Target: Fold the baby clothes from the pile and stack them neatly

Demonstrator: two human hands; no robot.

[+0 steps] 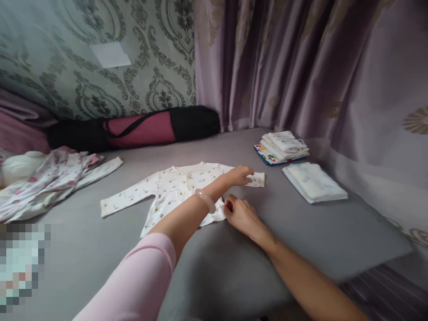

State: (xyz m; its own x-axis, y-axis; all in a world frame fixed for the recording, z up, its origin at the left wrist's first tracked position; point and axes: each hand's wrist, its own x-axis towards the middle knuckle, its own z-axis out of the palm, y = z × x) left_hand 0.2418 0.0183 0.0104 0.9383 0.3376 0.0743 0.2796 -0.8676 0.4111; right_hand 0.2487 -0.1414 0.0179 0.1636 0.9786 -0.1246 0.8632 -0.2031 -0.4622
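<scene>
A small white long-sleeved baby shirt point(170, 185) with a scattered print lies spread on the grey surface, its sleeves stretched out to both sides. My left hand point(242, 175) reaches across the shirt to the sleeve on the right; its fingers are slightly curved with a gap between them. Below it, my right hand point(241, 216) pinches the shirt's lower right side edge between thumb and finger. My left forearm, with a pale bracelet point(205, 200), hides part of the shirt's front and hem.
A folded white cloth point(314, 182) and a stack of folded clothes point(282, 146) lie at the right. Crumpled printed clothes point(63, 178) are at the left. Along the wall rests a long black and maroon bag point(143, 128). Purple curtains point(267, 62) hang behind.
</scene>
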